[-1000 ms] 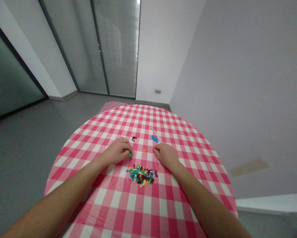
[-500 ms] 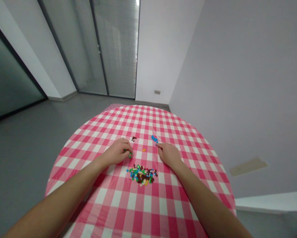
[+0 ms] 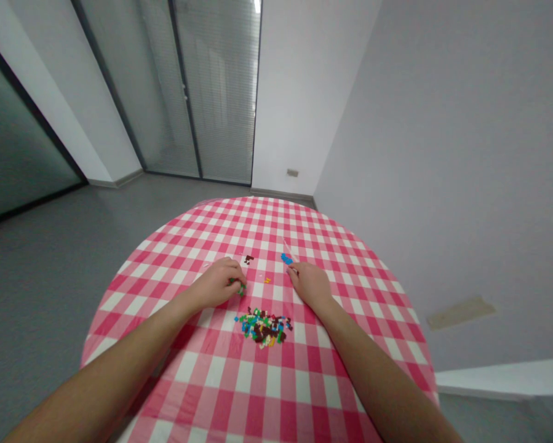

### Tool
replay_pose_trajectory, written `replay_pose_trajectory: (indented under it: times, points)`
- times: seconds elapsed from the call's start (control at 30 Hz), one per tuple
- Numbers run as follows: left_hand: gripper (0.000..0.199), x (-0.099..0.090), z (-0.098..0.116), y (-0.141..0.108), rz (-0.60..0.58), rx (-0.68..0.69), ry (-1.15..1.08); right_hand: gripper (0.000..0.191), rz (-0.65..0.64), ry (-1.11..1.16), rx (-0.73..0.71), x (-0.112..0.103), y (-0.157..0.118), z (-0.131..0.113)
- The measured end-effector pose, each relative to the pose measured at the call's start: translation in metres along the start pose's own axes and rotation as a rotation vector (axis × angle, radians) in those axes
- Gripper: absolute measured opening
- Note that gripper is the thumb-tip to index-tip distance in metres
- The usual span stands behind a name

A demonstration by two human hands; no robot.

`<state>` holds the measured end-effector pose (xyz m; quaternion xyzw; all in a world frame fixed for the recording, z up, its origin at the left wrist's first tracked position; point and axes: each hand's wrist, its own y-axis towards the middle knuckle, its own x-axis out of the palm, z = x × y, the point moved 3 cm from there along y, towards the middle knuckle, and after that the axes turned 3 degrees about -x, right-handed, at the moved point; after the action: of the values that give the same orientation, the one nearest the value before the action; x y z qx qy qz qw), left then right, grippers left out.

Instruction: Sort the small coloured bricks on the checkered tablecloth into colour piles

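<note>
My left hand (image 3: 221, 282) rests on the cloth with its fingers curled around small green pieces (image 3: 242, 290), partly hidden under the fingertips. To its right, my right hand (image 3: 311, 285) has its thumb and fingers drawn together just below a small group of blue pieces (image 3: 286, 258). Whatever its fingertips pinch is too small to make out. Nearer to me, between my forearms, lies a loose pile of tiny coloured plastic pieces (image 3: 264, 328) in green, blue, brown, white and yellow. A few yellow pieces (image 3: 267, 280) lie between the hands.
Several dark brown pieces (image 3: 248, 259) lie beyond my left fingertips. A red-and-white checked tablecloth (image 3: 267, 221) covers the rounded table. A plain wall (image 3: 442, 154) stands close on the right, and glass doors (image 3: 216, 92) are behind the table.
My right hand has shifted slightly left, its extended finger drawing in beside the blue pieces. The left hand stays almost still around the green pieces.
</note>
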<state>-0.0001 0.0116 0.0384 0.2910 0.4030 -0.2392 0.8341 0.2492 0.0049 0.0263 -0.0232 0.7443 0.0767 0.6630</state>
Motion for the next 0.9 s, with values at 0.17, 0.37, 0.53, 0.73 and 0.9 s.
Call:
replay_pose_trajectory:
  times: [0.17, 0.37, 0.53, 0.73, 0.9]
  points:
    - [0.025, 0.0, 0.001, 0.0, 0.014, 0.013, -0.003, 0.037, -0.015, -0.024, -0.003, 0.001, 0.001, -0.003]
    - [0.025, -0.001, 0.002, -0.001, 0.018, -0.007, 0.007, 0.036, -0.034, -0.035, -0.027, 0.002, -0.001, -0.005]
    - [0.025, 0.0, 0.001, -0.001, 0.011, -0.018, 0.009, 0.037, -0.04, -0.033, -0.017, 0.002, 0.001, -0.003]
    - [0.025, -0.001, 0.001, -0.001, -0.009, -0.026, 0.014, 0.04, -0.033, -0.033, 0.015, -0.006, -0.001, 0.0]
    - [0.026, -0.003, 0.002, -0.001, -0.053, -0.025, 0.047, 0.042, -0.057, -0.037, -0.02, -0.009, -0.009, 0.001]
